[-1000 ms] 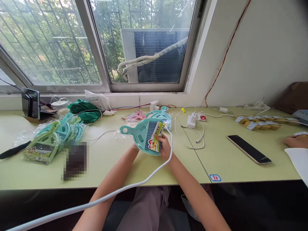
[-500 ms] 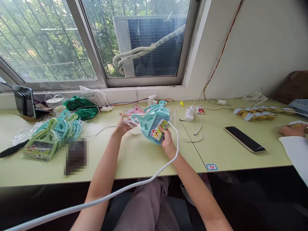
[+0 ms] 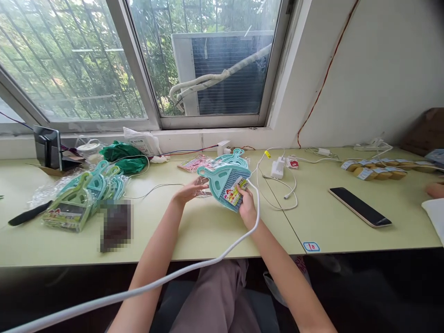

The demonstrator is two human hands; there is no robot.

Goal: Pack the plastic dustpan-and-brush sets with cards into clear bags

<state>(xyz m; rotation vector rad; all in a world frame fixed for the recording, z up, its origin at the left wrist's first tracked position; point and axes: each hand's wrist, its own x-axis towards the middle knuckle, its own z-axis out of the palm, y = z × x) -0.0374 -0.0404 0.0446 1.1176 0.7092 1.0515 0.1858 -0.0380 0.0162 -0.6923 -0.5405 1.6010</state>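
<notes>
A teal dustpan-and-brush set (image 3: 222, 182) with a printed label is held above the table. My right hand (image 3: 247, 203) grips its brush end, thumb over the label. My left hand (image 3: 191, 190) is beside the handle end, fingers stretched out towards clear wrap; it does not close round the set. Behind lie another teal set (image 3: 236, 158) and a pink set (image 3: 196, 163). On the left, several wrapped sets, a green one (image 3: 71, 210) in front, lie in a pile.
A white cable (image 3: 194, 267) crosses in front of my arms. A phone (image 3: 360, 206), a charger (image 3: 277, 168) and yellow packs (image 3: 378, 172) are right. Left are a black-handled object (image 3: 29, 215) and a green bag (image 3: 125, 156). A person's hand (image 3: 435, 189) shows far right.
The view has shifted slightly, moving the scene right. My left hand's fingers have come off the wrapped items and opened near the held set's handle. The other person's hand has moved towards the frame edge.
</notes>
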